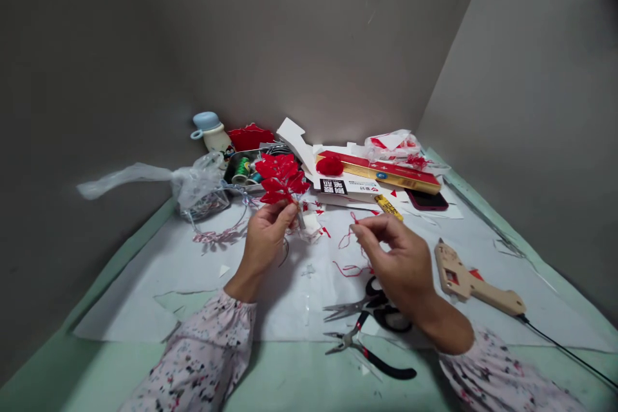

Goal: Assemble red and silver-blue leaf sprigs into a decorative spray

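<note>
Around the grip: beyond the left hand (267,230) lie a grey metal tray holding a green thread spool (241,170), and a cream bottle with a pale blue cap (215,134). Left of that hand are a bulging clear plastic bag (200,181) and a thin ring trimmed with pink (218,234). Beyond and between the hands sit a fluffy red ball (329,165) and a long red-and-gold box (381,171). A dark smartphone (427,200) lies beyond the right hand (398,256), and a beige glue gun (463,278) to its right. On the near side of the right hand, black-handled scissors (355,309) lie just beside pliers with black-and-red handles (348,339); the right hand partly hides the scissors. Small paper scraps litter the white sheet (212,299) under both hands.

The layered red petalled flower (281,179) is raised above the sheet, its base pinched between the left thumb and fingers. Its long axis runs up and away from the person, leaning slightly left; the petals point away from the grip.

The right thumb and forefinger pinch a fine red thread (354,219). A small loop stands above the fingertips; loose strands trail below and to the left, apart from the flower.
</note>
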A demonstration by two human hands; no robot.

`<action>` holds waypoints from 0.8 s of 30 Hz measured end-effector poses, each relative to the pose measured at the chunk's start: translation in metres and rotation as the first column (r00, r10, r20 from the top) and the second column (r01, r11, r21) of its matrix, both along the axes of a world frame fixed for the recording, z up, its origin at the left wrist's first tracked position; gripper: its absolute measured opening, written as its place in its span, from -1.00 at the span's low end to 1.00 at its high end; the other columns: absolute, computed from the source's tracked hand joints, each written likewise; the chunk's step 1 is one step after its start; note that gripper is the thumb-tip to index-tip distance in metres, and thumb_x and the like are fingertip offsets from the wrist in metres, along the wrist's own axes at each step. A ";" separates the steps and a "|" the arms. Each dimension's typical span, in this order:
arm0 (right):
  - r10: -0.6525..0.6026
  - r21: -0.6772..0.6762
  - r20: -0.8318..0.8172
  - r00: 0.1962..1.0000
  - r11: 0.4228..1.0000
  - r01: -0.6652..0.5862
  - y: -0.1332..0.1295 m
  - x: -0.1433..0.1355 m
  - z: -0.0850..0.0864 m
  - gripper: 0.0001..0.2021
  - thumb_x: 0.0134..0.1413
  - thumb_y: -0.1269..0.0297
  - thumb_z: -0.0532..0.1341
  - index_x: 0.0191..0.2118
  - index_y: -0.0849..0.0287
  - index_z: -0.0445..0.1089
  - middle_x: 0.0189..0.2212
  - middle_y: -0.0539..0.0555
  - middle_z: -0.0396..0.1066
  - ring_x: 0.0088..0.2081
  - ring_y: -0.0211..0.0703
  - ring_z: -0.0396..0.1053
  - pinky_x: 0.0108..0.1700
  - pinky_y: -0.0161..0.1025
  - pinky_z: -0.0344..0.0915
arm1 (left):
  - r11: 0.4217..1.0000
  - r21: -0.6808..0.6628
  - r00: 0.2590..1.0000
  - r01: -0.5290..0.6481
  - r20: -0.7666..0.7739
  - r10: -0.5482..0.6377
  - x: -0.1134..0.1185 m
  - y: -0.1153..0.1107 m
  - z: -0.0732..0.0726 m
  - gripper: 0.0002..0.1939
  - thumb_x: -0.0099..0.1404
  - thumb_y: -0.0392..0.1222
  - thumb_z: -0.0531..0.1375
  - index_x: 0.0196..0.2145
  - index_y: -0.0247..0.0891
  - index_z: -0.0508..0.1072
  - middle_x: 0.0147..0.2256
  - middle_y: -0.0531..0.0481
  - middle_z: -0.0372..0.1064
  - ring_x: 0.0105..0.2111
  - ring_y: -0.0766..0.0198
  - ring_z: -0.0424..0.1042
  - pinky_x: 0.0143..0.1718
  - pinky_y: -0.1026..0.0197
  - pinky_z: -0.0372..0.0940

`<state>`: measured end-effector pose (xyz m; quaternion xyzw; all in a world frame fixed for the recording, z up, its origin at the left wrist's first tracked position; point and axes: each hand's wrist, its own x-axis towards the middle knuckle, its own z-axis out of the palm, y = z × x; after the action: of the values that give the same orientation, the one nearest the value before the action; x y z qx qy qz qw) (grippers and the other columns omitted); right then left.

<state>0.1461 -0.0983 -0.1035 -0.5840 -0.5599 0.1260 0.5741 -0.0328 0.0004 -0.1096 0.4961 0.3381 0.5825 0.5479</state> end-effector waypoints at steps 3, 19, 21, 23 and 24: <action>0.040 -0.152 0.203 0.978 0.988 -0.009 0.009 0.020 0.001 -0.91 0.09 0.25 0.25 -0.27 0.08 0.46 -0.33 0.06 0.51 -0.37 -0.10 0.43 -0.31 -0.18 0.33 | 0.999 0.036 1.000 0.019 0.013 -0.019 -0.002 -0.003 0.008 -0.79 0.07 -0.14 0.40 -0.36 -0.30 0.57 -0.43 0.04 0.43 -0.49 0.41 0.27 -0.44 0.33 0.18; -0.030 -0.029 0.497 0.867 0.998 0.051 0.050 0.058 0.046 -0.82 0.13 0.27 0.19 -0.23 0.12 0.54 -0.27 0.15 0.54 -0.26 0.01 0.45 -0.18 -0.08 0.30 | 0.973 -0.033 0.939 0.229 -0.255 -0.230 0.020 -0.040 -0.002 -0.85 0.18 -0.16 0.27 -0.38 -0.30 0.58 -0.56 0.02 0.42 -0.56 0.34 0.29 -0.49 0.28 0.18; 0.092 -0.083 0.503 0.859 0.995 -0.057 0.079 0.058 0.061 -0.83 0.15 0.29 0.19 -0.29 0.10 0.56 -0.29 0.10 0.56 -0.30 -0.05 0.45 -0.19 -0.10 0.29 | 0.976 -0.036 0.940 0.214 -0.264 -0.216 0.024 -0.048 -0.009 -0.83 0.21 -0.14 0.26 -0.37 -0.31 0.57 -0.52 -0.01 0.44 -0.54 0.32 0.31 -0.48 0.26 0.21; 0.234 -0.159 0.481 0.845 0.971 -0.178 0.113 0.052 0.071 -0.83 0.14 0.30 0.20 -0.27 0.10 0.57 -0.32 0.06 0.57 -0.32 -0.09 0.44 -0.22 -0.14 0.29 | 0.986 -0.011 0.943 0.167 -0.291 -0.162 0.025 -0.053 -0.015 -0.81 0.23 -0.11 0.25 -0.39 -0.30 0.55 -0.53 0.01 0.42 -0.52 0.30 0.33 -0.45 0.25 0.23; 0.293 -0.195 0.447 0.845 0.954 -0.227 0.130 0.046 0.074 -0.83 0.14 0.30 0.20 -0.25 0.11 0.57 -0.33 0.07 0.58 -0.32 -0.10 0.44 -0.22 -0.16 0.29 | 0.993 0.017 0.946 0.117 -0.307 -0.106 0.025 -0.055 -0.019 -0.81 0.25 -0.11 0.24 -0.38 -0.29 0.54 -0.53 0.01 0.41 -0.51 0.28 0.33 -0.44 0.24 0.23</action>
<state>0.1926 0.0312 -0.0292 -0.5529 -0.7466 0.0944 0.3577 -0.0082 -0.0543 -0.1285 0.6081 0.3799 0.4726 0.5124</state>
